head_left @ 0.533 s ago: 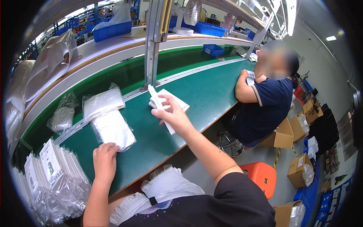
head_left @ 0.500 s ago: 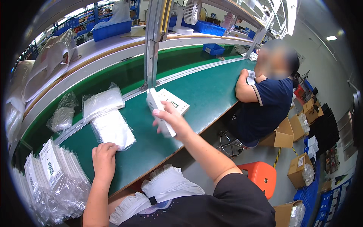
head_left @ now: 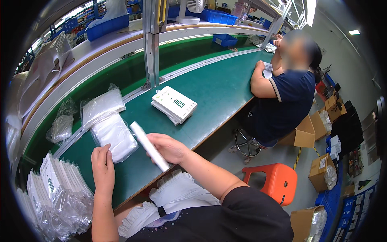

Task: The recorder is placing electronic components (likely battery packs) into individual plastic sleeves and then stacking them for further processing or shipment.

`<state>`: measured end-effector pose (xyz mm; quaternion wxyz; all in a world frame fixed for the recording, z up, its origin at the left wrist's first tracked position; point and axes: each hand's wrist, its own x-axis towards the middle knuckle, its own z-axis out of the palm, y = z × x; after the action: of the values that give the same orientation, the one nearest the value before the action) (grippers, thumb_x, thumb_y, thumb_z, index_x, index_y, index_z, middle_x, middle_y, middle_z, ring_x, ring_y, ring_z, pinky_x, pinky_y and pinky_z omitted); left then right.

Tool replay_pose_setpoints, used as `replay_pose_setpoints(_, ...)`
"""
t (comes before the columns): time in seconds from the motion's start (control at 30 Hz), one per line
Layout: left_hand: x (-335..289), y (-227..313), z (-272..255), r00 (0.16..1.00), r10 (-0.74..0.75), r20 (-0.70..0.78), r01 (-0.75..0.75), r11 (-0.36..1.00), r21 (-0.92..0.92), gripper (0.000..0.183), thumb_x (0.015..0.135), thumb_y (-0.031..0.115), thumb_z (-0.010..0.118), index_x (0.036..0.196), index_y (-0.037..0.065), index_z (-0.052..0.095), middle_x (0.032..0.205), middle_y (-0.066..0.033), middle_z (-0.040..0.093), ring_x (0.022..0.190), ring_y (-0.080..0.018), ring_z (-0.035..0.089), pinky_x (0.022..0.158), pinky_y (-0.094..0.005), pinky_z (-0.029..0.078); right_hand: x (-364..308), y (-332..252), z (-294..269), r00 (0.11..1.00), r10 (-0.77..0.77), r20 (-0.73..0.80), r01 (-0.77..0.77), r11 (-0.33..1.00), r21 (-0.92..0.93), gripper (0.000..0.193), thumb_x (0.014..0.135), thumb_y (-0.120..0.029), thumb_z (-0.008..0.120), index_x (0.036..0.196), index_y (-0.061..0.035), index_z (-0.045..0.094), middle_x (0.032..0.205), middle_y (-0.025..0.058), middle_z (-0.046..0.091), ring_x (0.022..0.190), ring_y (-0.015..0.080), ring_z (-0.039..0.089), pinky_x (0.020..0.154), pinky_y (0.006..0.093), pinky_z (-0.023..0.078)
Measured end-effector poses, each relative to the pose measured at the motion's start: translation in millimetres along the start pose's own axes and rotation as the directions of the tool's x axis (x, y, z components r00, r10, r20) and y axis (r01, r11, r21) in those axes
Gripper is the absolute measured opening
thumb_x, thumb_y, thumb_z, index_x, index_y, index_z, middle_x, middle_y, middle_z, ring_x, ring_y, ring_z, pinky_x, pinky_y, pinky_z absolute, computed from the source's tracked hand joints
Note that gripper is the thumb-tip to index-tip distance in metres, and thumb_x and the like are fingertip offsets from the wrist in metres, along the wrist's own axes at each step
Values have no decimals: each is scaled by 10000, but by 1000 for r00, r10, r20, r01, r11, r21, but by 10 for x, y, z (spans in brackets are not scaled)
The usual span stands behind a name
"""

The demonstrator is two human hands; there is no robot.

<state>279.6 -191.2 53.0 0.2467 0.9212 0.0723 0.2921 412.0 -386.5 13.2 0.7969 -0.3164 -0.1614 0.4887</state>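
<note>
The right hand (head_left: 166,148) grasps a white box (head_left: 149,146) above a green table (head_left: 213,82). The left hand (head_left: 103,162) touches clear bags (head_left: 116,135); whether it pinches, I cannot tell

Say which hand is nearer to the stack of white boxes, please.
Right. The right hand is on the near side of the stack; the left hand is farther away, by the plastic bags.

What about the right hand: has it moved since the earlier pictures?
Yes: holding a white box, the right hand has drawn away from the metal post, toward the near side of the table.
</note>
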Motion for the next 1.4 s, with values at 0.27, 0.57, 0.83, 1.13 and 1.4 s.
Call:
replay_pose_setpoints(0.27, 34, -28, -7, 999, -34, -8, 32, 992, -125, 99, 803, -16, 570, 877, -43, 629, 842, -118, 566, 747, -247, 568, 681, -303, 450, 79, 147, 145, 955, 161, 250, -196, 973, 123, 684, 807, 19, 581, 1387, 63, 222, 1227, 205, 524, 1021, 212, 614, 834, 295, 517)
replay_pose_setpoints(0.57, 57, -257, -58, 937, -334, 101, 344, 835, -430, 106, 769, -18, 609, 868, -33, 647, 777, -58, 601, 720, -143, 574, 673, -232, 440, 324, 124, 366, 970, 161, 184, -151, 986, -67, 580, 756, 35, 602, 1289, 101, 384, 1062, 167, 622, 865, 169, 662, 724, 257, 544)
replay_pose_setpoints(0.83, 59, -224, -102, 861, -454, 228, 501, 687, -526, 73, 817, -11, 572, 869, -29, 621, 735, -20, 588, 649, -66, 538, 575, -193, 427, 227, 69, 247, 988, 138, 75, -115, 962, -246, 623, 775, 42, 584, 1332, 99, 311, 1133, 174, 598, 919, 174, 647, 750, 271, 540)
replay_pose_setpoints(1.13, -69, 169, -140, 955, -170, 242, 245, 913, -325, 146, 794, -35, 555, 933, -34, 597, 759, -35, 566, 634, -79, 521, 600, -208, 443, 71, 389, 313, 966, -174, -192, 94, 926, -365, 270, 815, -51, 644, 1022, 39, 495, 929, 113, 617, 791, 134, 622, 658, 244, 515)
replay_pose_setpoints(1.4, -312, 326, 165, 781, -498, 377, 488, 110, -866, 288, 921, 147, 530, 1134, -40, 479, 1047, -110, 596, 919, -155, 593, 795, -282, 486, -243, 476, 509, 943, -226, -243, 127, 923, -364, 195, 821, -152, 693, 764, -27, 555, 714, 39, 622, 636, 51, 567, 555, 200, 457)
